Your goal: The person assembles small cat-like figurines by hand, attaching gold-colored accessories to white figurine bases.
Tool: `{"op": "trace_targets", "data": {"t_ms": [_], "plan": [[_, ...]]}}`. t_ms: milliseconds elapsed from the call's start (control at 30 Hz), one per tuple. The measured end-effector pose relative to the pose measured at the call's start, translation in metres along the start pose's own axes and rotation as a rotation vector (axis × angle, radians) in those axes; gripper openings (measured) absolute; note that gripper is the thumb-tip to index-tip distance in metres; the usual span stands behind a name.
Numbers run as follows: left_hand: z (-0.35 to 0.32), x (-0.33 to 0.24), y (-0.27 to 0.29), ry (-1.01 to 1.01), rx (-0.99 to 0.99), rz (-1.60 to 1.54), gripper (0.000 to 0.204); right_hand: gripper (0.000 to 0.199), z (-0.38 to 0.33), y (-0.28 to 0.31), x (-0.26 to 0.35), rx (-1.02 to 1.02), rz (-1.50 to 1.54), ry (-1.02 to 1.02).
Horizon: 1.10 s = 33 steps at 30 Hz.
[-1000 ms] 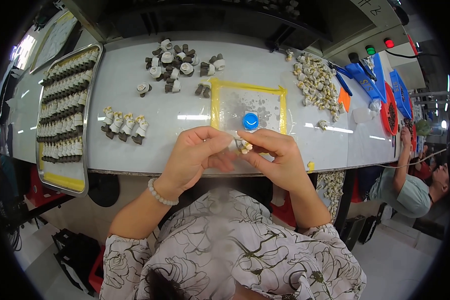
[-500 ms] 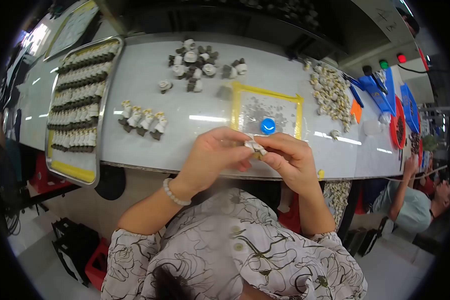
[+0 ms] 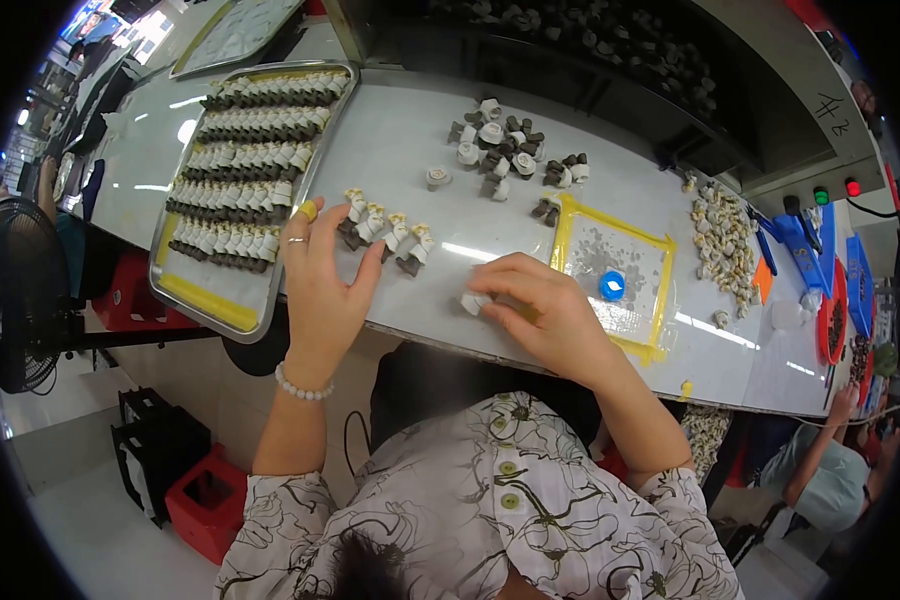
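The small white part [image 3: 473,301] lies on the white table [image 3: 390,170] near its front edge, pinched at one end by the fingertips of the right hand [image 3: 545,315]. Its long axis seems to run left to right, free end toward the left, though it is too small to be sure. Half a second ago both hands met over this part in front of the body. Now they are apart: the left hand [image 3: 320,275] has moved off to the left and lies open, fingers spread, over the table edge beside a short row of white and dark parts [image 3: 385,232]. Its fingertips are just short of that row and touch nothing that I can make out.

Left of the open hand stands a metal tray [image 3: 205,308] filled with rows of the same parts. Farther back is a loose cluster of parts [image 3: 505,150]. Just right of the right hand is a square outlined in yellow tape [image 3: 615,275] with a blue cap [image 3: 612,285] inside it. Beyond that lies a heap of pale pieces [image 3: 722,240]. Nothing lies between the left hand and the short row. At lower right another person's arm [image 3: 820,450] shows below the table.
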<state>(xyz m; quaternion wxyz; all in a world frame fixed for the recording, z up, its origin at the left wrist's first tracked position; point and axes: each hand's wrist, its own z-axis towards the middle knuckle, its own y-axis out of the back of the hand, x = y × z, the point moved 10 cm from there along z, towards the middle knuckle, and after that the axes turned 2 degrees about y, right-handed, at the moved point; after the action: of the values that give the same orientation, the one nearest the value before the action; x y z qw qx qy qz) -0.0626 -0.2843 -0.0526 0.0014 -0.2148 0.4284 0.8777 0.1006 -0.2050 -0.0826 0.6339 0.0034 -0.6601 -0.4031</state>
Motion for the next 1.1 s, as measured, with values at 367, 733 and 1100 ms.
{"op": "trace_targets", "data": {"t_ms": [367, 733, 1100], "plan": [[0.005, 0.007, -0.034, 0.034, 0.249, -0.342, 0.028, 0.024, 0.034, -0.016, 0.001, 0.015, -0.028, 0.108], [0.007, 0.017, -0.042, 0.09, 0.393, -0.492, 0.025, 0.022, 0.031, -0.018, 0.003, 0.038, -0.061, 0.097], [0.004, 0.028, -0.046, 0.151, 0.435, -0.616, 0.022, 0.021, 0.028, -0.022, 0.011, -0.004, -0.122, 0.154]]}}
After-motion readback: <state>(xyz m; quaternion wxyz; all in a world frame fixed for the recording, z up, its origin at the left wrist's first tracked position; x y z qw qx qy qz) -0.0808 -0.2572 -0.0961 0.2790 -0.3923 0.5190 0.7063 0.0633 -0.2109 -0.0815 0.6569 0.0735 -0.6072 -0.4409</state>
